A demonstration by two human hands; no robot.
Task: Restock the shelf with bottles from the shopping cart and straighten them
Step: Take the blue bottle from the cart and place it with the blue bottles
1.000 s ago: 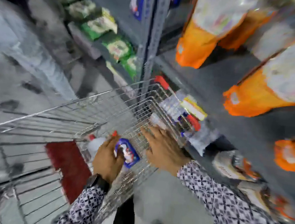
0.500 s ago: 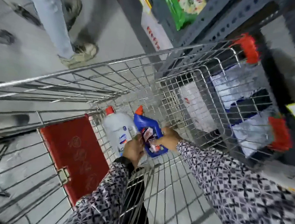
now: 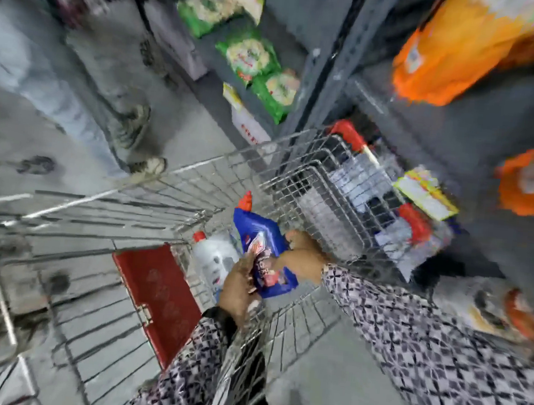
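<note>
A blue bottle (image 3: 258, 234) with an orange-red cap is held inside the wire shopping cart (image 3: 197, 176), cap pointing away from me. My left hand (image 3: 237, 291) grips its lower left side. My right hand (image 3: 303, 257) holds its right side. A white bottle (image 3: 214, 259) with a red cap stands just left of the blue one, partly behind my left hand. The grey shelf (image 3: 453, 128) rises to the right of the cart. The frame is motion-blurred.
Orange bags (image 3: 449, 53) lie on the grey shelf, green packets (image 3: 252, 55) on the unit beyond. A red flap (image 3: 157, 296) hangs in the cart. Another person's legs and shoe (image 3: 129, 132) stand on the floor to the left. More packaged goods sit low right.
The view tilted up again after dipping into the cart. Both hands closed around the blue bottle and raised it slightly; the white bottle stays beside it.
</note>
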